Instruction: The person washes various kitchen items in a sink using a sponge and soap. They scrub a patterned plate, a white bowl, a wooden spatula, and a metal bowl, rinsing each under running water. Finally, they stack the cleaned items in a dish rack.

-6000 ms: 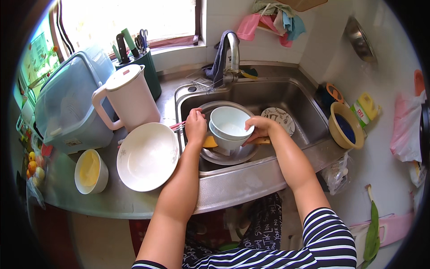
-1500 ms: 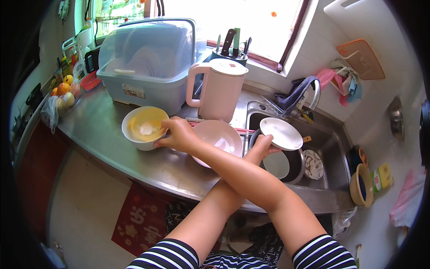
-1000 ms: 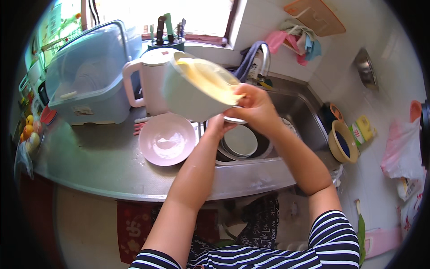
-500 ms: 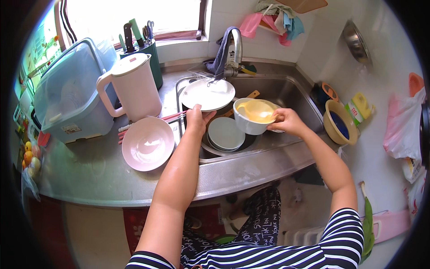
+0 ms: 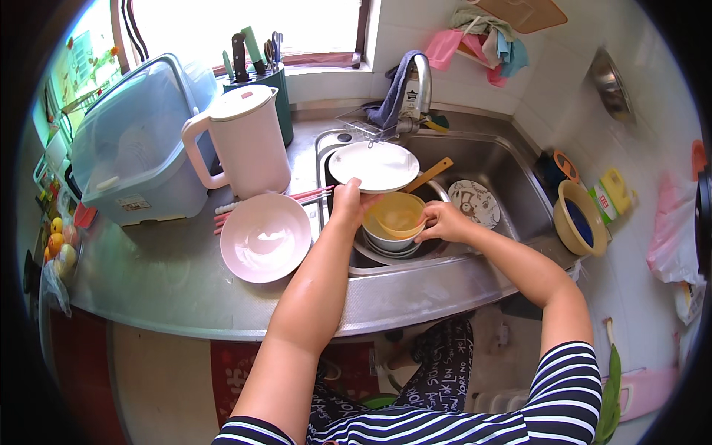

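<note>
My left hand [image 5: 350, 202] grips the near rim of a white plate [image 5: 374, 165], holding it level above the left side of the sink. My right hand [image 5: 443, 222] pinches the right rim of a yellow bowl [image 5: 399, 213]. That bowl sits in or just over a white bowl [image 5: 387, 243], on top of stacked dishes in a metal basin inside the sink. My fingers and the yellow bowl hide part of the stack. Behind it, a wooden handle [image 5: 436, 172] sticks out to the upper right. A patterned plate [image 5: 475, 204] lies on the sink floor to the right.
Left of the sink are a pink bowl [image 5: 265, 241], chopsticks [image 5: 315, 194], a pink kettle [image 5: 248, 144] and a blue lidded box [image 5: 141, 163]. The faucet [image 5: 423, 85], draped with a dark cloth, rises behind. A beige basin [image 5: 577, 222] stands at the right.
My right hand has brought the bowls left and down onto the stack in the sink, uncovering the patterned plate. The left hand still holds the white plate. The view has shifted slightly.
</note>
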The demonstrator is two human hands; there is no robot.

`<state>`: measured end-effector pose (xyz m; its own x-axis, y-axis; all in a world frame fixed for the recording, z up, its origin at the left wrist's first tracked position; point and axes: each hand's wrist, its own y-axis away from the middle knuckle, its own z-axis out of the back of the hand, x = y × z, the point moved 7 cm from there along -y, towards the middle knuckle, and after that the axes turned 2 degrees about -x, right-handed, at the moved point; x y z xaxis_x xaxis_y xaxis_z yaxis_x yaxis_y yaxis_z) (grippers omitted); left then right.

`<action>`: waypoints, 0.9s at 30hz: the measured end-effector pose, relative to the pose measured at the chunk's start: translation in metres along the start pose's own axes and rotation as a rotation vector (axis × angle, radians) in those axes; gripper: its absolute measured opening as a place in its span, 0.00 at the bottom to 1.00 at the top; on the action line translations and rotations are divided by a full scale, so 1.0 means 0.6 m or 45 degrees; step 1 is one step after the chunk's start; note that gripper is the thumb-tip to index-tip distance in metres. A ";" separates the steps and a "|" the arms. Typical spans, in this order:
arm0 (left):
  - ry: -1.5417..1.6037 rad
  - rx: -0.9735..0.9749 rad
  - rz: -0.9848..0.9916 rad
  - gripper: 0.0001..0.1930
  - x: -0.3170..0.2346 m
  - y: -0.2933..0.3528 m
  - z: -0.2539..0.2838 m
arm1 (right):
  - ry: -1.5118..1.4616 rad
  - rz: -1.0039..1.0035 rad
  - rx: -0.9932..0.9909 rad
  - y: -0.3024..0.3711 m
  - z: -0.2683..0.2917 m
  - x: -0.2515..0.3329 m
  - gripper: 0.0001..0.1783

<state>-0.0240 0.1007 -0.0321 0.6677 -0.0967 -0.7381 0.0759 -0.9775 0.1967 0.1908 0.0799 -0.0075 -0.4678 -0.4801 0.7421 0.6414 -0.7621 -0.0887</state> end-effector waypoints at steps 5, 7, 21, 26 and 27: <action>-0.024 -0.015 0.017 0.20 -0.003 0.000 0.006 | 0.388 -0.002 0.054 -0.005 0.001 0.011 0.23; 0.029 0.014 0.038 0.21 0.004 -0.014 0.015 | 0.472 0.025 0.101 -0.006 -0.004 0.006 0.24; -0.183 0.184 -0.148 0.18 0.033 -0.055 0.054 | 0.722 0.309 -0.039 -0.177 -0.147 0.335 0.20; -0.258 0.068 -0.149 0.19 0.004 -0.002 0.039 | 0.779 -0.251 0.319 -0.224 -0.197 0.331 0.25; -0.256 0.054 -0.162 0.20 -0.001 0.001 0.041 | 0.765 -0.304 0.367 -0.227 -0.208 0.328 0.25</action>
<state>-0.0424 0.0957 -0.0474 0.4933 -0.0034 -0.8699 0.1163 -0.9907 0.0699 -0.0644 0.0352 0.0677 -0.8172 -0.5339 0.2170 0.5759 -0.7710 0.2718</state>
